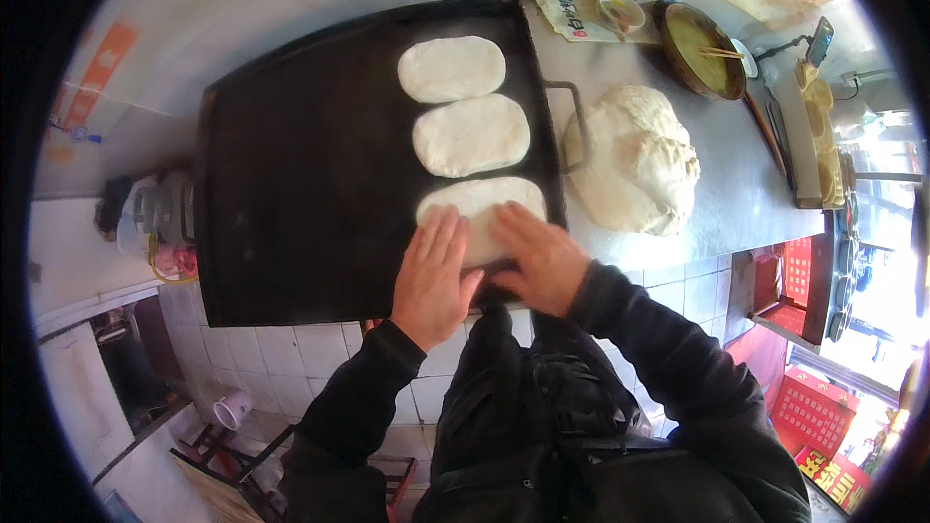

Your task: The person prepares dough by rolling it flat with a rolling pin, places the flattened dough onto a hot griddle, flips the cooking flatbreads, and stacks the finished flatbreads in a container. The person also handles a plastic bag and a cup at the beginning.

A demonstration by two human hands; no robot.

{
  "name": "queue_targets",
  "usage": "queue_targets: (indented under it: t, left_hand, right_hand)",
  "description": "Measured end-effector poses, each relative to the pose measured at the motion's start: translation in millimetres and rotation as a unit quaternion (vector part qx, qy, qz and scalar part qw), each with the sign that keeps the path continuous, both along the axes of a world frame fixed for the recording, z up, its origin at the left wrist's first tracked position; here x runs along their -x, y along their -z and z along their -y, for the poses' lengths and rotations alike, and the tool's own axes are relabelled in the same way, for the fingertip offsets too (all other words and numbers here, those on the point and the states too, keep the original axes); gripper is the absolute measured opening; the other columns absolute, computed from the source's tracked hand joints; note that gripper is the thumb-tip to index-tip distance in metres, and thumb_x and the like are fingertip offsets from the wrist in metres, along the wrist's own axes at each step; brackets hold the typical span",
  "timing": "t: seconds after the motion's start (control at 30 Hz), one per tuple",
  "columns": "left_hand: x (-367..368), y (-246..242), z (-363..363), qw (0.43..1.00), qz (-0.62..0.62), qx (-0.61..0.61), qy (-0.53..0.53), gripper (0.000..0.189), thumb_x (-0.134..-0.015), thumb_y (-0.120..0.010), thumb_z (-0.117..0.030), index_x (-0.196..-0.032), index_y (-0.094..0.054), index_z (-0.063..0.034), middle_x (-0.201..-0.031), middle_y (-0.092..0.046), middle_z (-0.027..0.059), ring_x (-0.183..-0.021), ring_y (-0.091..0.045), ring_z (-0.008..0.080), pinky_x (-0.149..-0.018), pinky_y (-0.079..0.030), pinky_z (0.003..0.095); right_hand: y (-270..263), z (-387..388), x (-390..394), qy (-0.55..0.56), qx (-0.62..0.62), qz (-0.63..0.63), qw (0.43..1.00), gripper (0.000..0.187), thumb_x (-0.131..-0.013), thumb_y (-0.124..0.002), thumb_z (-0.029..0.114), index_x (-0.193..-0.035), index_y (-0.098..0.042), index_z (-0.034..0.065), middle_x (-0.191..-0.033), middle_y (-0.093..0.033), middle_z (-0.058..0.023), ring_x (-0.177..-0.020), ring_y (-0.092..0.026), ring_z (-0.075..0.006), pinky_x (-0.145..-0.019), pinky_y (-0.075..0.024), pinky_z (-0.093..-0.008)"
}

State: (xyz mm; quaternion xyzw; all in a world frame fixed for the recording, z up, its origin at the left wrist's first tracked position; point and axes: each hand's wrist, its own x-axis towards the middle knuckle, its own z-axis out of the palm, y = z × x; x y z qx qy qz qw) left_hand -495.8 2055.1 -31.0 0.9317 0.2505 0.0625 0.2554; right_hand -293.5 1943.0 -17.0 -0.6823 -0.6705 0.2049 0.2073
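Three flat oval pieces of dough lie in a column on the right part of a large black metal baking tray (312, 174). The far one (452, 69) and the middle one (472, 135) lie untouched. On the nearest dough piece (483, 196) both hands rest: my left hand (434, 269) has its fingers flat on its left side, and my right hand (541, 258) presses its right side with the fingers slightly spread. Neither hand is closed around anything. A big mound of dough (632, 160) sits on the metal worktop (741, 211) to the right, partly behind the tray's handle (579, 123).
Back right stand a wide pan (672, 51) of yellowish liquid with chopsticks (719, 52) across it and a small bowl (620, 11) on a printed bag (570, 11). A phone (820, 42) on a holder and a long box (805, 152) are at the right edge.
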Motion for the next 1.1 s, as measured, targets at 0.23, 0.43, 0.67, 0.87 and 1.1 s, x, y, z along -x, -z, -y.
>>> queue_targets:
  t: [0.23,0.43,0.67,0.87,1.1]
  left_hand:
    - [-25.0,-6.7,-33.9,0.999,0.042,-0.021,-0.008,0.064,-0.099,-0.069,-0.022,-0.154,-0.048,0.0023,-0.166,-0.041,0.0239,-0.159,-0.032,0.0374,-0.128,-0.026,0.0516]
    - [-49.0,8.2,-77.8,0.997,-0.034,-0.063,-0.024,0.068,-0.103,-0.066,-0.025,-0.160,-0.040,0.0017,-0.168,-0.039,0.0217,-0.160,-0.031,0.0329,-0.129,-0.024,0.0521]
    - [-55.0,18.9,-75.6,0.992,-0.049,-0.115,-0.001,0.067,-0.105,-0.061,-0.033,-0.159,-0.043,0.0015,-0.168,-0.039,0.0216,-0.161,-0.030,0.0324,-0.130,-0.018,0.0509]
    - [-71.1,13.9,-97.0,0.996,0.072,-0.048,-0.014,0.062,-0.103,-0.064,-0.032,-0.153,-0.050,0.0007,-0.165,-0.044,0.0201,-0.158,-0.034,0.0336,-0.128,-0.023,0.0524]
    - [-111.0,45.7,-129.3,0.996,0.055,-0.025,0.061,0.058,-0.107,-0.054,-0.032,-0.154,-0.049,0.0019,-0.167,-0.042,0.0210,-0.157,-0.034,0.0400,-0.128,-0.024,0.0536]
  right_hand:
    - [10.7,-37.7,-16.2,0.116,-0.094,0.046,0.988,0.070,-0.087,-0.082,0.027,-0.144,-0.058,-0.0052,-0.154,-0.055,-0.0219,-0.149,-0.046,-0.0353,-0.118,-0.0426,-0.0441]
    - [23.4,-71.7,-23.2,0.112,-0.035,0.046,0.992,0.067,-0.090,-0.076,0.022,-0.148,-0.054,-0.0033,-0.156,-0.052,-0.0217,-0.148,-0.046,-0.0374,-0.123,-0.0355,-0.0469]
    - [48.4,-107.3,-46.3,0.101,-0.090,0.198,0.971,0.053,-0.100,-0.066,0.026,-0.144,-0.060,-0.0021,-0.158,-0.051,-0.0247,-0.152,-0.042,-0.0375,-0.124,-0.0361,-0.0453]
    - [45.3,-109.3,-61.3,0.144,-0.073,-0.094,0.982,0.056,-0.099,-0.067,0.039,-0.137,-0.066,-0.0026,-0.158,-0.052,-0.0246,-0.150,-0.047,-0.0372,-0.128,-0.0300,-0.0474]
    - [41.2,-68.5,-23.7,0.089,-0.056,0.045,0.993,0.058,-0.097,-0.071,0.033,-0.140,-0.061,-0.0045,-0.156,-0.054,-0.0232,-0.149,-0.047,-0.0360,-0.126,-0.0339,-0.0474]
